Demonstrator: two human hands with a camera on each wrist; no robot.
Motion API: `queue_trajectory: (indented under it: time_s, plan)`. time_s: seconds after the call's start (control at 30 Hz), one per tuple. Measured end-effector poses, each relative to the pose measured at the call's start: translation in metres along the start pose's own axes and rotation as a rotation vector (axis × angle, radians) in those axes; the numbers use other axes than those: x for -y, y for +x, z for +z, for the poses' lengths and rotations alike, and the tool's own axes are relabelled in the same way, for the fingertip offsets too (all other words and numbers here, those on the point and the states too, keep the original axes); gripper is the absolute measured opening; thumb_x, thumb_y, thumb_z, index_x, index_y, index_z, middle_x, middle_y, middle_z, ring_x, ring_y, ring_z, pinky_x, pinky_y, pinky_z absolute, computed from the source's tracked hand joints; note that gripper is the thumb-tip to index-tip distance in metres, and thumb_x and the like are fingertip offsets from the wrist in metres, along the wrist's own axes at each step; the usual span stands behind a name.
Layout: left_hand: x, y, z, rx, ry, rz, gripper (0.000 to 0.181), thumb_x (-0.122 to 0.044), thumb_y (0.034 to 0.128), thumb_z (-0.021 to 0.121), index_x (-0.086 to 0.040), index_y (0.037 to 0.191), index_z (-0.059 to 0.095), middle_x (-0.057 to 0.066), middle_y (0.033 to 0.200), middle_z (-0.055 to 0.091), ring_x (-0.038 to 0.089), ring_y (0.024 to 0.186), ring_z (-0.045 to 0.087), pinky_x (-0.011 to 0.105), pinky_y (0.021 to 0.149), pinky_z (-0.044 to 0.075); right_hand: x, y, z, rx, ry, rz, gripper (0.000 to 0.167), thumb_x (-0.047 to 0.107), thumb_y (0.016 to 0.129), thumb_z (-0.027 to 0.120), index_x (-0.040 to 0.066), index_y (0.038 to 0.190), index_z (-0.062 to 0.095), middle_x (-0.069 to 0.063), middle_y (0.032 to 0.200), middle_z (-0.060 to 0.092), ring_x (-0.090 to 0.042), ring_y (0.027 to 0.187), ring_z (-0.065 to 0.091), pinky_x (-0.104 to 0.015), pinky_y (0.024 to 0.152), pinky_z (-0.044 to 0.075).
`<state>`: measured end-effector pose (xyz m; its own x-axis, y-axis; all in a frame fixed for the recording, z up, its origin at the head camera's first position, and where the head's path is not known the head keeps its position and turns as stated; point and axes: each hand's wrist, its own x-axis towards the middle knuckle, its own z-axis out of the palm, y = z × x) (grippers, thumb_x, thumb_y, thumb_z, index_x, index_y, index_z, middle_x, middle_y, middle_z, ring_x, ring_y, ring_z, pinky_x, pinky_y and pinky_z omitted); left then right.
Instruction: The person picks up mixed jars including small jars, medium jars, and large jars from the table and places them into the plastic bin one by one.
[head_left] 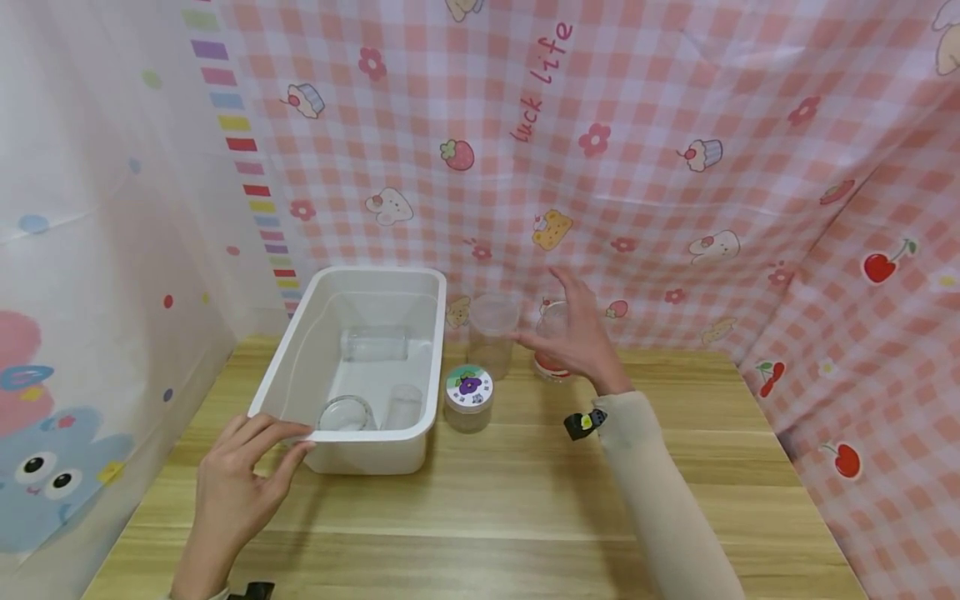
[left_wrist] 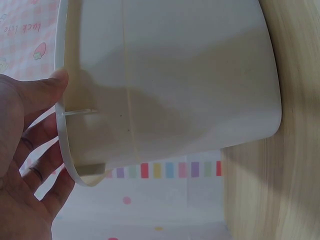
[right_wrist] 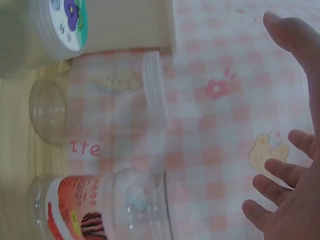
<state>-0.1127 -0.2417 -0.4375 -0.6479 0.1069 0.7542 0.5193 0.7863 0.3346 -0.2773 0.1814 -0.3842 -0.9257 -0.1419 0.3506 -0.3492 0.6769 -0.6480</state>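
Observation:
My left hand (head_left: 238, 477) pinches the near left corner rim of a white plastic tub (head_left: 367, 457), thumb on one side and fingers on the other. Inside the tub lie a clear jar on its side (head_left: 375, 344), a round clear container (head_left: 345, 413) and another clear container (head_left: 405, 407). My right hand (head_left: 576, 337) is spread in the air, holding nothing. Below it stands a clear jar with a red label (right_wrist: 80, 200), partly hidden by the hand in the head view. Beside that is a tall clear jar with a translucent lid (right_wrist: 154, 90).
A short jar with a purple-flower lid (head_left: 469, 388) stands right of the tub, in front of the tall jar. The wooden table (head_left: 510, 517) is bordered at the back by a pink checked curtain (head_left: 637, 167), with curtains at both sides too.

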Motion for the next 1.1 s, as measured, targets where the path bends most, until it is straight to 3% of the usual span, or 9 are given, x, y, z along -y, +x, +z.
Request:
queue_trajectory:
  time_s: [0.2, 0.4, 0.67, 1.1]
  plan:
    - [0.0, 0.0, 0.0, -0.009, -0.008, 0.005, 0.023, -0.011, 0.0713, 0.089, -0.015, 0.091, 0.08, -0.004, 0.085, 0.073, 0.008, 0.074, 0.045, 0.016, 0.062, 0.031, -0.017, -0.001, -0.002, 0.005, 0.047, 0.053, 0.118, 0.063, 0.069, 0.088, 0.026, 0.162, 0.026, -0.003, 0.168, 0.028, -0.031, 0.155, 0.025, -0.064, 0.12, 0.027]
    - [0.001, 0.0, 0.001, -0.013, -0.013, 0.006, 0.024, -0.01, 0.0707, 0.09, -0.016, 0.092, 0.08, -0.004, 0.085, 0.072, 0.009, 0.074, 0.046, 0.016, 0.063, 0.032, -0.03, -0.005, -0.004, 0.017, 0.071, 0.156, 0.123, 0.069, 0.067, 0.086, 0.029, 0.164, 0.021, -0.006, 0.17, 0.022, -0.034, 0.157, 0.023, -0.065, 0.12, 0.027]
    - [0.002, 0.0, 0.001, -0.009, -0.011, 0.011, 0.022, -0.011, 0.0718, 0.089, -0.015, 0.091, 0.08, -0.004, 0.086, 0.073, 0.009, 0.075, 0.047, 0.019, 0.062, 0.033, -0.052, -0.006, -0.003, 0.003, 0.05, 0.188, 0.122, 0.063, 0.071, 0.087, 0.023, 0.164, 0.019, -0.012, 0.17, 0.023, -0.037, 0.156, 0.024, -0.063, 0.121, 0.027]
    - [0.002, 0.0, 0.001, -0.005, -0.008, 0.007, 0.023, -0.011, 0.0713, 0.089, -0.015, 0.091, 0.08, -0.004, 0.085, 0.073, 0.01, 0.074, 0.047, 0.019, 0.062, 0.033, -0.082, -0.006, 0.007, 0.032, 0.178, 0.299, 0.119, 0.047, 0.079, 0.087, 0.02, 0.166, 0.01, -0.018, 0.17, 0.02, -0.042, 0.153, 0.028, -0.062, 0.118, 0.033]
